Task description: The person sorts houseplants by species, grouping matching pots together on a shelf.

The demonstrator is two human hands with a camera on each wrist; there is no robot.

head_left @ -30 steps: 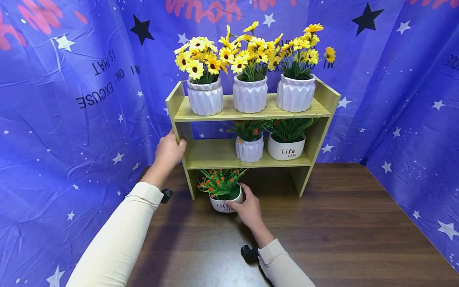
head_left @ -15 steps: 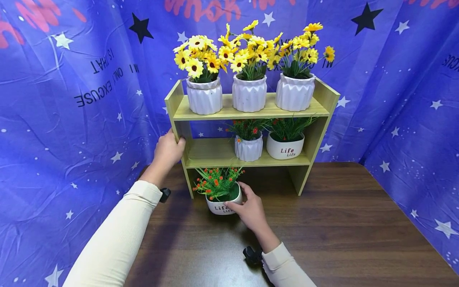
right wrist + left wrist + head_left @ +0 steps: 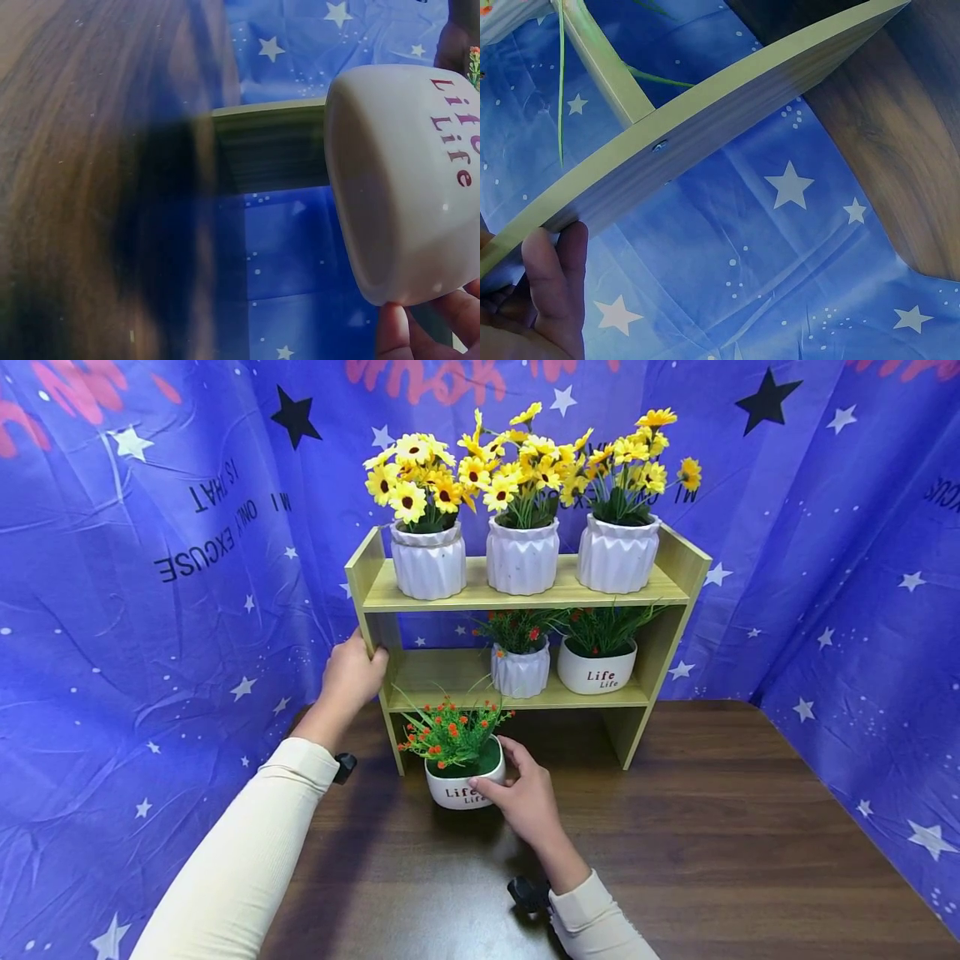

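Note:
My right hand (image 3: 528, 797) grips the right end of a white oval flowerpot (image 3: 457, 795) marked "Life", thumb on its front. Green grass with small red flowers (image 3: 453, 735) fills it. The right wrist view shows the underside of the flowerpot (image 3: 409, 187), raised off the table. At the left, my left hand (image 3: 352, 668) holds the side panel of a light wooden shelf (image 3: 442, 681); in the left wrist view, its fingers (image 3: 551, 277) lie against that panel (image 3: 705, 112).
Three white fluted pots of yellow flowers (image 3: 522, 556) stand on the top board. The middle board bears a fluted pot with red flowers (image 3: 520, 672) and another "Life" pot (image 3: 597, 670) at its right. A brown wooden table (image 3: 675, 852) lies below, with a blue star-printed curtain (image 3: 862, 610) around it.
The right hand has brought the flowerpot slightly left and up, out from under the middle board and in front of the shelf. My left hand keeps its hold on the side panel.

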